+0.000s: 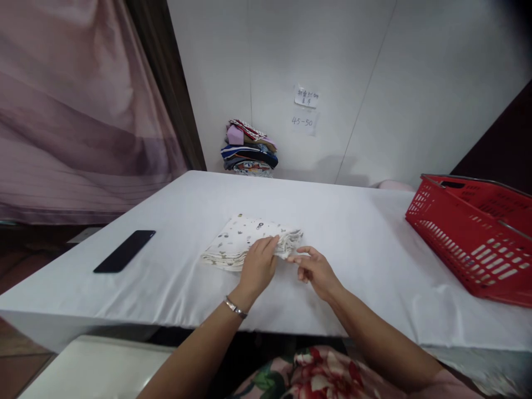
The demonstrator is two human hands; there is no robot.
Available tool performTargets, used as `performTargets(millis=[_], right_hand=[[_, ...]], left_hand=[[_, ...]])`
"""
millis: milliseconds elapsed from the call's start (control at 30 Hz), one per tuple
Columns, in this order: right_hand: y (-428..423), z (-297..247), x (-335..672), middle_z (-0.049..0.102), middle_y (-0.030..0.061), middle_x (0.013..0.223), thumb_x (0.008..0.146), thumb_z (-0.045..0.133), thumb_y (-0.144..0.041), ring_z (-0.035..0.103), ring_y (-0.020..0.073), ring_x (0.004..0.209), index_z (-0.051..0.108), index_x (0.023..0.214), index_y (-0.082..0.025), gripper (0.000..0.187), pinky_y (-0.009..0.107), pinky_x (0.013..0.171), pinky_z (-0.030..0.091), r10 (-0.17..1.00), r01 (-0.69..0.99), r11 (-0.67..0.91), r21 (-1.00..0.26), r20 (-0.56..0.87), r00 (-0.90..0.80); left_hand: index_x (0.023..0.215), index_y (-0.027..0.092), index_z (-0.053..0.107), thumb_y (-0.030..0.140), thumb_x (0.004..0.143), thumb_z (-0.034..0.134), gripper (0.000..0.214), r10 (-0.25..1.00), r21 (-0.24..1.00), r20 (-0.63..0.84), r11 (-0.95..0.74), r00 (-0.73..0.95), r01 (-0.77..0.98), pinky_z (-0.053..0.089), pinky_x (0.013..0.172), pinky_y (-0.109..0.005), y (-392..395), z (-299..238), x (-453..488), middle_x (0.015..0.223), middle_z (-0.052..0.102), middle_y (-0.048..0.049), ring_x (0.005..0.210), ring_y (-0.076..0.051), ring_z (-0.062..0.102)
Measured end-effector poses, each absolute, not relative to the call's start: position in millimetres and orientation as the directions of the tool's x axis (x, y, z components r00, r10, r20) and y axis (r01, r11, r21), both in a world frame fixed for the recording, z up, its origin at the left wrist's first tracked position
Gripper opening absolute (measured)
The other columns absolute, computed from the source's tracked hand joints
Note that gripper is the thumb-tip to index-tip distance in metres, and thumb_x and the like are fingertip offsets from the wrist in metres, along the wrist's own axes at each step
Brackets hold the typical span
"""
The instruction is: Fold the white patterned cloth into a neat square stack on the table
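Note:
A folded white cloth with small grey and dark printed motifs lies on the table in front of me. Its many layers show along the front and right edges. My left hand grips the cloth near its front right part, fingers over the top and the thumb side hidden. To the right, my right hand has its fingers apart, some bent. One of its fingertips touches the loose layers at the cloth's right front corner.
A white cloth covers the table. Left of the folded cloth lies a black phone. At the right edge stands a red plastic basket. Behind the table is a stack of folded fabrics by the wall, with paper notes above.

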State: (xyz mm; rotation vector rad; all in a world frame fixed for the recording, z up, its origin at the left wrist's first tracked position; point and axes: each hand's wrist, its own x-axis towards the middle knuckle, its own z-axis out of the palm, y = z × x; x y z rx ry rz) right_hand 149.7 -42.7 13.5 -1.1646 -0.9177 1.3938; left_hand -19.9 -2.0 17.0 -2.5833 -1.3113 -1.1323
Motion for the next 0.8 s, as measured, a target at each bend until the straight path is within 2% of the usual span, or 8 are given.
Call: performTargets(millis=[67,133,233,333,433,567,700,800], right_hand=[[-31.6,2.7,164.7,0.065,0.004,0.095,0.062,0.063,-0.032,0.057,0.0114,0.052,0.049,0.09,-0.022,0.033,0.021,0.04,0.036,0.99,-0.109,-0.084,-0.991,-0.095,0.101],[-16.4,-9.8,181.2,0.061,0.0058,0.106,0.063,0.062,-0.031,0.061,0.0162,0.072,0.051,0.091,-0.022,0.031,0.023,0.048,0.043,0.975,0.057,-0.015,-0.998,-0.002,0.223],[9.6,-23.9,199.4,0.057,0.0062,0.113,0.066,0.06,-0.032,0.056,0.02,0.096,0.053,0.101,-0.023,0.036,0.032,0.071,0.047,0.936,0.259,0.042,-0.965,0.128,0.327],[32.3,-29.9,204.1,0.057,0.0066,0.115,0.067,0.061,-0.033,0.052,0.0212,0.106,0.054,0.105,-0.023,0.041,0.037,0.087,0.041,0.935,0.303,0.051,-0.952,0.152,0.32],[47.0,-33.0,199.7,0.061,0.0046,0.109,0.063,0.064,-0.028,0.052,0.0207,0.106,0.057,0.102,-0.022,0.041,0.038,0.092,0.038,0.96,0.268,0.071,-0.961,0.138,0.243],[52.8,-33.9,193.3,0.065,0.0011,0.095,0.062,0.062,-0.023,0.059,0.0168,0.089,0.059,0.099,-0.021,0.037,0.033,0.081,0.045,0.988,0.148,0.084,-0.985,0.101,0.113],[50.4,-25.1,193.0,0.065,0.0002,0.095,0.063,0.061,-0.024,0.059,0.0151,0.079,0.058,0.104,-0.023,0.041,0.024,0.058,0.048,0.996,0.084,0.029,-0.996,0.036,0.08],[48.3,-15.8,194.4,0.064,0.0,0.095,0.061,0.065,-0.025,0.059,0.0147,0.078,0.057,0.107,-0.026,0.046,0.02,0.051,0.047,0.999,0.06,0.003,-0.998,0.007,0.053]], left_hand=[[0.121,0.02,0.047,0.01,0.076,0.049,0.047,0.711,0.336,0.614,-0.628,0.342,0.702,0.045,0.089,-0.035,5.8,26.5,-24.5,0.112,0.057,-0.0075,0.104,-0.021,0.051],[0.12,0.02,0.049,0.012,0.075,0.051,0.045,0.735,0.383,0.603,-0.608,0.31,0.696,0.045,0.091,-0.034,11.4,36.2,-28.0,0.114,0.057,-0.0064,0.106,-0.02,0.05],[0.119,0.02,0.051,0.012,0.075,0.05,0.044,0.75,0.417,0.589,-0.6,0.3,0.683,0.043,0.093,-0.033,16.1,47.4,-31.6,0.114,0.057,-0.005,0.108,-0.019,0.05],[0.117,0.02,0.052,0.011,0.074,0.05,0.044,0.755,0.425,0.582,-0.599,0.302,0.679,0.043,0.094,-0.034,17.7,52.7,-34.8,0.114,0.057,-0.0045,0.108,-0.019,0.051],[0.116,0.021,0.054,0.011,0.073,0.05,0.044,0.753,0.424,0.585,-0.6,0.301,0.678,0.044,0.094,-0.035,17.7,55.5,-38.5,0.113,0.058,-0.0041,0.107,-0.019,0.052],[0.113,0.021,0.056,0.012,0.072,0.05,0.043,0.76,0.451,0.589,-0.592,0.275,0.668,0.045,0.093,-0.034,18.4,61.8,-43.6,0.112,0.059,-0.0035,0.104,-0.019,0.054],[0.112,0.022,0.057,0.012,0.071,0.049,0.043,0.746,0.465,0.606,-0.613,0.275,0.638,0.045,0.093,-0.033,21.2,72.0,-49.2,0.11,0.06,-0.0024,0.103,-0.018,0.055],[0.111,0.022,0.057,0.012,0.071,0.049,0.042,0.736,0.473,0.616,-0.631,0.281,0.615,0.045,0.092,-0.033,22.4,80.4,-53.1,0.109,0.06,-0.0025,0.102,-0.018,0.055]])
